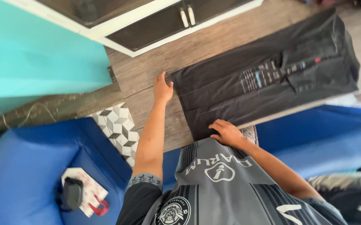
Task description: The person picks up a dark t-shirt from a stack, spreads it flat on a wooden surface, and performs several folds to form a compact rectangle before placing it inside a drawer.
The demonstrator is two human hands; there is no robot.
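Wooden table (147,71) | black shirt (263,79) – between left hand (162,88), right hand (227,132)

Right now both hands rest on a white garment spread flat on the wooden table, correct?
Not quite: the garment is black, not white. The head view shows the left hand and right hand at its near edge on the wooden table.
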